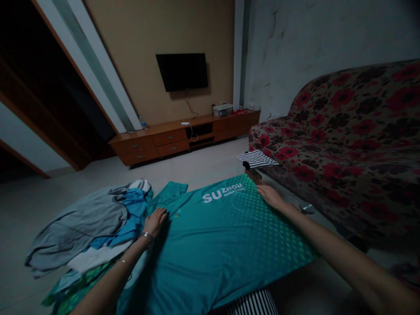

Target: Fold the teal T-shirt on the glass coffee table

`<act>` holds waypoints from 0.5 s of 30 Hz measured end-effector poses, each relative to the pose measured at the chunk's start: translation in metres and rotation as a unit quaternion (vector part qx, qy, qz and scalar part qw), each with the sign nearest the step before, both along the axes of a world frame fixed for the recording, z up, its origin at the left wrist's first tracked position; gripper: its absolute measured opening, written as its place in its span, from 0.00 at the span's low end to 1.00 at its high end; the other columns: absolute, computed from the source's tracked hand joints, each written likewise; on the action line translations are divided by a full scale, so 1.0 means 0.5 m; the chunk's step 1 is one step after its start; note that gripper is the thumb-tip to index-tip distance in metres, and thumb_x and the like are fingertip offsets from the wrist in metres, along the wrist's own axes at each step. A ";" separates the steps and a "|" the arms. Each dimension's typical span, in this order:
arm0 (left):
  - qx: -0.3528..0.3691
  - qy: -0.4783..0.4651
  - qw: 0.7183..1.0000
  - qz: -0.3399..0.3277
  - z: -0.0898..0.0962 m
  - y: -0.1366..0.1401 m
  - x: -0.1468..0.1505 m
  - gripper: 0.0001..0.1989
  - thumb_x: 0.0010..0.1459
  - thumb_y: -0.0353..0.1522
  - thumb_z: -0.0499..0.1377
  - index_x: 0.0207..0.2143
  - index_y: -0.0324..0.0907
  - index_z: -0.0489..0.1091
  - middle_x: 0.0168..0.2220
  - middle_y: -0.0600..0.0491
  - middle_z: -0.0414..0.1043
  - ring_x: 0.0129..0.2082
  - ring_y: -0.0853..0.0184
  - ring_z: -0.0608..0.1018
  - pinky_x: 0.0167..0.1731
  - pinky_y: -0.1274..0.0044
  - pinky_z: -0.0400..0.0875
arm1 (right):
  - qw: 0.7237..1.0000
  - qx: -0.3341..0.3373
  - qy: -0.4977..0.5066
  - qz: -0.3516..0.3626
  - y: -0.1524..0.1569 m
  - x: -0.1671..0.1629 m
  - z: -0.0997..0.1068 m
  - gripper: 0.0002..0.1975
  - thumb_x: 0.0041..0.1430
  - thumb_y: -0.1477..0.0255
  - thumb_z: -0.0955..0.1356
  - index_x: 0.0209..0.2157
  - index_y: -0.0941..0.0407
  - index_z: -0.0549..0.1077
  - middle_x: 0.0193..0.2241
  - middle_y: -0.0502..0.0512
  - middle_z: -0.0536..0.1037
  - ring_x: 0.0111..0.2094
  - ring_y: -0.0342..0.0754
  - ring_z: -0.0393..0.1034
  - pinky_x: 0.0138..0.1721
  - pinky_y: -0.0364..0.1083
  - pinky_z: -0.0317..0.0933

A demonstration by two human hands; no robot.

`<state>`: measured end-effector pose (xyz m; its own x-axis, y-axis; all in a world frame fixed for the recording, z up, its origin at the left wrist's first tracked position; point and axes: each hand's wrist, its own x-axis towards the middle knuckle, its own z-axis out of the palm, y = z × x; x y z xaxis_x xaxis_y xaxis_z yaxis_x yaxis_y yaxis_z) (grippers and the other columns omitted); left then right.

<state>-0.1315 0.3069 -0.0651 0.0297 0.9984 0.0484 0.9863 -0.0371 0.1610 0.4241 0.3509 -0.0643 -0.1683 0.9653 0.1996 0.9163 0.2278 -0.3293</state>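
Observation:
A teal-green T-shirt (203, 245) with white "SU ZHOU MARATHON" lettering is spread out in front of me, with small wrinkles toward its near edge. One sleeve (172, 191) sticks out at its far left. My left hand (155, 222) lies on the shirt's left edge, fingers stretched out and close together. On the far right edge rests my right hand (271, 197), its fingers extended over the cloth. Immediately left of the shirt is a heap of clothes, with a grey garment (82, 229) on top and blue cloth (134, 210) showing beside it.
A black-and-white striped folded cloth (257, 159) lies beyond the shirt, by the floral sofa (328, 131) on the right. Across the tiled floor (210, 159) stands a low wooden TV cabinet (170, 140), under a wall-mounted television (183, 72).

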 end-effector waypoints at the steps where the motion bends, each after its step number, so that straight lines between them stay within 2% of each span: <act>1: 0.003 -0.006 1.000 0.007 0.003 0.031 0.013 0.21 0.61 0.35 0.46 0.52 0.42 0.69 0.57 0.48 0.67 0.58 0.60 0.67 0.54 0.69 0.62 | 1.000 -0.006 -0.009 0.001 0.042 -0.024 0.003 0.21 0.64 0.70 0.57 0.52 0.61 0.70 0.51 0.61 0.73 0.53 0.49 0.66 0.56 0.47 0.56; 4: 0.017 -0.003 0.999 0.042 0.012 0.122 0.044 0.19 0.58 0.30 0.48 0.46 0.41 0.73 0.48 0.44 0.74 0.50 0.55 0.73 0.50 0.67 0.64 | 1.000 -0.015 -0.025 -0.008 0.158 -0.082 -0.007 0.20 0.63 0.74 0.57 0.53 0.61 0.70 0.52 0.60 0.72 0.53 0.47 0.65 0.55 0.43 0.55; 7: 0.045 0.000 0.995 0.084 0.018 0.212 0.060 0.17 0.55 0.27 0.49 0.43 0.39 0.74 0.45 0.40 0.74 0.49 0.50 0.72 0.48 0.64 0.62 | 0.999 -0.019 -0.025 -0.027 0.239 -0.114 -0.038 0.20 0.62 0.76 0.57 0.52 0.59 0.71 0.51 0.60 0.73 0.52 0.47 0.65 0.54 0.43 0.55; 10: 0.041 -0.021 0.993 0.109 0.008 0.303 0.064 0.18 0.55 0.28 0.51 0.47 0.38 0.71 0.45 0.38 0.73 0.46 0.52 0.73 0.44 0.67 0.65 | 0.998 -0.022 -0.024 -0.052 0.279 -0.122 -0.072 0.20 0.63 0.75 0.56 0.51 0.58 0.72 0.48 0.62 0.74 0.51 0.50 0.65 0.51 0.45 0.57; 12: 0.022 -0.048 0.992 0.116 -0.011 0.359 0.063 0.20 0.53 0.28 0.55 0.49 0.38 0.69 0.41 0.40 0.74 0.42 0.55 0.75 0.41 0.71 0.66 | 0.997 -0.023 -0.033 -0.073 0.291 -0.119 -0.088 0.20 0.63 0.74 0.57 0.52 0.56 0.71 0.48 0.62 0.74 0.50 0.51 0.66 0.49 0.46 0.58; 15: -0.009 -0.110 0.989 0.097 -0.046 0.428 0.061 0.18 0.46 0.26 0.61 0.43 0.37 0.71 0.33 0.45 0.75 0.37 0.60 0.76 0.39 0.75 0.65 | 0.992 -0.048 -0.065 -0.102 0.310 -0.109 -0.094 0.20 0.63 0.69 0.59 0.54 0.52 0.69 0.48 0.60 0.74 0.47 0.51 0.68 0.45 0.46 0.60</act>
